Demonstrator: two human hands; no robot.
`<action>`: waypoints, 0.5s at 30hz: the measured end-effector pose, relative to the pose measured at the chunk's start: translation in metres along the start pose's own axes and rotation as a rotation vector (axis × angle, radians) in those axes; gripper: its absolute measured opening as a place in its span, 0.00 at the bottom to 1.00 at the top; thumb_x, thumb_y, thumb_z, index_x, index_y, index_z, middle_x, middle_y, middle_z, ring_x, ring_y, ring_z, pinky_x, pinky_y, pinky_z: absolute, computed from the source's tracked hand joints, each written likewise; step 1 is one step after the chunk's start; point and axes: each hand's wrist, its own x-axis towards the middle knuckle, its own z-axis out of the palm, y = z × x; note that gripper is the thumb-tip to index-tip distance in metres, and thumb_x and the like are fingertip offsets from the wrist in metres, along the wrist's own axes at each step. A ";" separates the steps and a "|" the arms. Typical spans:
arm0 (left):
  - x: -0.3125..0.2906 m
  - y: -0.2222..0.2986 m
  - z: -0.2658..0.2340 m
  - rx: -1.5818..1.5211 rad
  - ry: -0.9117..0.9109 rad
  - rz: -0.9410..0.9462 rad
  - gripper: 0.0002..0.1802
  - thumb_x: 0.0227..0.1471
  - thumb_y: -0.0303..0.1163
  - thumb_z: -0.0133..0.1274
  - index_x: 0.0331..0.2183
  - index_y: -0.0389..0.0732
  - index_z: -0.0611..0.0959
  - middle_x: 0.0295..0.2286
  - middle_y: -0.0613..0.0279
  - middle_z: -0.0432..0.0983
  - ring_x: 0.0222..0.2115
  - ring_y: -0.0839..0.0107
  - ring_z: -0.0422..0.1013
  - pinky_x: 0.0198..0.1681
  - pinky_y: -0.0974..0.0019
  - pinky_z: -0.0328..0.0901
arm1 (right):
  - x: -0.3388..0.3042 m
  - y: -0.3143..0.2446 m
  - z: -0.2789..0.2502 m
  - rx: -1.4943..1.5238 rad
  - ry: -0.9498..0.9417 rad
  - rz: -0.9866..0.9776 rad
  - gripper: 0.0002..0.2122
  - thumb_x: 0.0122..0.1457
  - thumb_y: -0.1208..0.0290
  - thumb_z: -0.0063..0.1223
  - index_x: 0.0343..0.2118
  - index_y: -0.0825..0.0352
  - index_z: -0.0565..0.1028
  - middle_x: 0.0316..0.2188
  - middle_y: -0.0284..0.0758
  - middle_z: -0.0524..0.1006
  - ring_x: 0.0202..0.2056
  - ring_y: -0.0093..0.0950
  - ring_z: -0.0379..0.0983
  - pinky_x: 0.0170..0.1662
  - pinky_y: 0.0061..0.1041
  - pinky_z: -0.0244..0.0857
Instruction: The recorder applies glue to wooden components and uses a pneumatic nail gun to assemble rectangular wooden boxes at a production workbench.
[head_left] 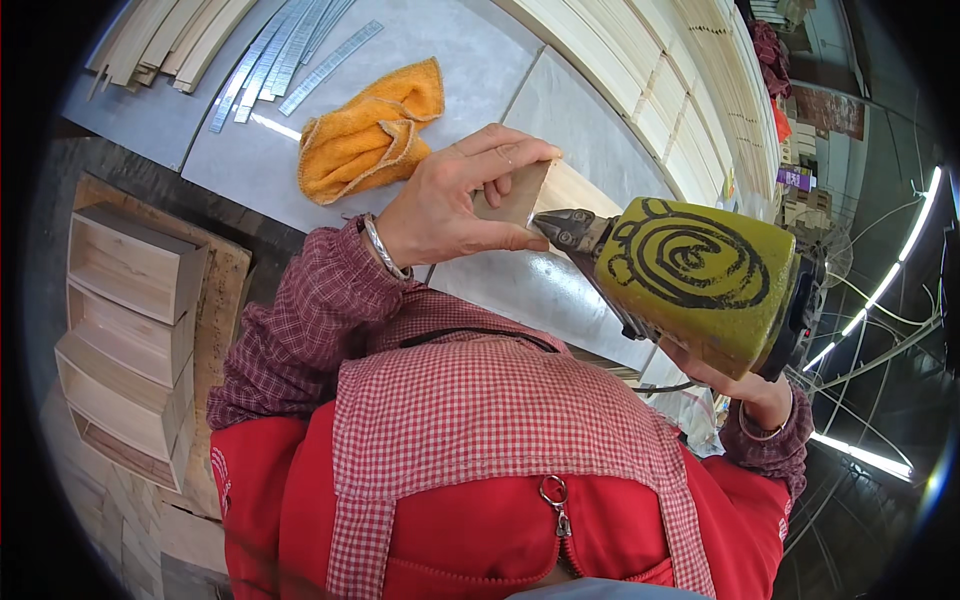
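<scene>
My left hand (455,195) is closed round the near corner of a pale wooden piece (578,188), thumb on the near side and fingers over the top edge. My right hand (730,382) grips a yellow-green staple gun (690,265) from below; most of its fingers are hidden behind the body. A black swirl is drawn on the gun's side. The gun's dark nose (565,228) points left and meets the wooden piece close beside my left thumb. Left of that hand, an orange cloth (370,130) lies crumpled on the grey table (480,70).
Silver staple strips (290,50) and wooden slats (170,40) lie at the far left. Long rows of pale wooden boards (640,70) line the far right. Assembled wooden boxes (130,335) stand stacked on a board at the lower left. A black cable (665,388) runs below the gun.
</scene>
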 end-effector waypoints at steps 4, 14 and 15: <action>0.000 0.000 0.000 0.007 0.001 -0.001 0.41 0.29 0.25 0.70 0.50 0.46 0.75 0.44 0.66 0.68 0.30 0.79 0.61 0.33 0.78 0.61 | -0.003 -0.004 0.001 0.022 -0.040 0.035 0.24 0.57 0.68 0.50 0.57 0.61 0.61 0.58 0.37 0.61 0.55 0.35 0.63 0.51 0.28 0.66; -0.001 -0.001 0.001 -0.001 0.006 0.000 0.40 0.29 0.25 0.70 0.50 0.45 0.75 0.45 0.65 0.68 0.30 0.79 0.61 0.33 0.78 0.61 | -0.008 -0.012 -0.003 0.714 0.104 0.287 0.25 0.53 0.68 0.54 0.54 0.64 0.63 0.52 0.38 0.65 0.49 0.34 0.66 0.47 0.27 0.66; -0.001 -0.001 0.001 0.000 0.007 0.002 0.40 0.29 0.25 0.70 0.50 0.45 0.76 0.44 0.65 0.68 0.30 0.79 0.61 0.33 0.78 0.61 | -0.010 -0.012 -0.003 0.784 0.120 0.311 0.25 0.53 0.68 0.54 0.54 0.65 0.63 0.51 0.39 0.66 0.48 0.34 0.66 0.47 0.27 0.66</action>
